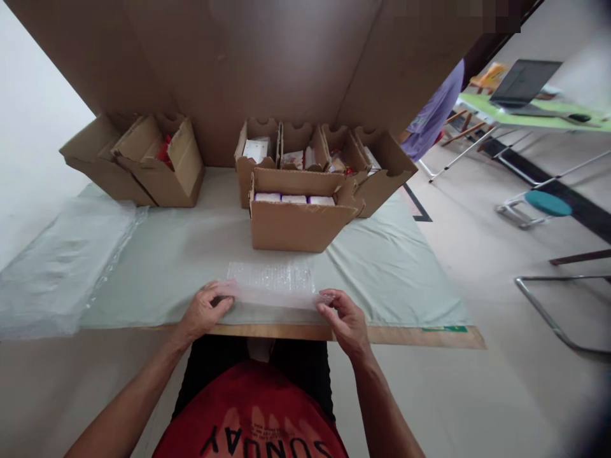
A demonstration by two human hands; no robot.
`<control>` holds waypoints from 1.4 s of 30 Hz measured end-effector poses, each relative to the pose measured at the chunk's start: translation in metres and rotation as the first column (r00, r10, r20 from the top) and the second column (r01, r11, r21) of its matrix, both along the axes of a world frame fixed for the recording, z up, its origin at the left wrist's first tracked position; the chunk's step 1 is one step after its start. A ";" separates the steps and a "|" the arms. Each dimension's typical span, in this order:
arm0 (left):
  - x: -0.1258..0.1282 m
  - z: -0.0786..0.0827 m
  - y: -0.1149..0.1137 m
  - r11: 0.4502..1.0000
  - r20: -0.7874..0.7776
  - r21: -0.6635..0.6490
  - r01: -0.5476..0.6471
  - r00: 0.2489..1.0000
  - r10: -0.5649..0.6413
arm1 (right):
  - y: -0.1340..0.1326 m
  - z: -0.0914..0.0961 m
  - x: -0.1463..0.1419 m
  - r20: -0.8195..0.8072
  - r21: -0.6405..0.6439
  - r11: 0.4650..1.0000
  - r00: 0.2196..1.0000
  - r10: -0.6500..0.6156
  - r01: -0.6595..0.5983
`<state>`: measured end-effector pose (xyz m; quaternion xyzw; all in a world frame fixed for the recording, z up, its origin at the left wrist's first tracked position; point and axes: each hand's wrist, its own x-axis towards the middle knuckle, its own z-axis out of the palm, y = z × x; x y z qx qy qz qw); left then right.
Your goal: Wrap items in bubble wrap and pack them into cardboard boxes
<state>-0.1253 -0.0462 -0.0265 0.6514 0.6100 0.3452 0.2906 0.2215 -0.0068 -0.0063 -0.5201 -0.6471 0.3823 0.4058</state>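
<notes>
A clear sheet of bubble wrap [272, 277] lies near the front edge of the cloth-covered table, its near part lifted or folded into a paler strip. My left hand [207, 308] pinches the left end of that strip between thumb and fingers. At the opposite end, my right hand [344, 316] grips the corner the same way. Just beyond the sheet stands a long cardboard box [296, 229] holding several small white packs with purple edges [293, 199].
Cardboard bins [165, 165] stand at the back left, one with something red inside. More bins [305, 143] with small packets line the back right. Stacked clear plastic sheets [62, 267] hang over the left edge. A person in purple [442, 114], a laptop table [515, 108] and a stool [548, 203] are beyond.
</notes>
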 end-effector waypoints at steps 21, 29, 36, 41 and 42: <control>0.036 -0.012 0.008 0.886 -0.450 0.399 -0.238 0.791 0.415 | 0.036 -0.029 -0.033 0.263 0.012 0.977 0.942 -0.209 0.214; 0.038 -0.007 0.009 0.886 -0.503 0.340 -0.314 0.735 0.454 | 0.035 -0.036 -0.041 0.513 0.138 0.968 0.821 -0.251 0.210; 0.097 0.018 0.021 0.934 -0.519 0.343 0.100 0.849 0.099 | 0.034 -0.039 -0.044 0.569 0.186 0.967 0.784 -0.249 0.172; 0.119 0.000 0.035 0.976 -0.629 0.061 0.209 0.767 -0.125 | 0.035 -0.038 -0.037 0.572 0.220 0.964 0.781 -0.252 0.150; 0.118 -0.003 0.035 0.979 -0.630 0.040 0.200 0.765 -0.131 | 0.033 -0.035 -0.035 0.571 0.249 0.956 0.774 -0.274 0.155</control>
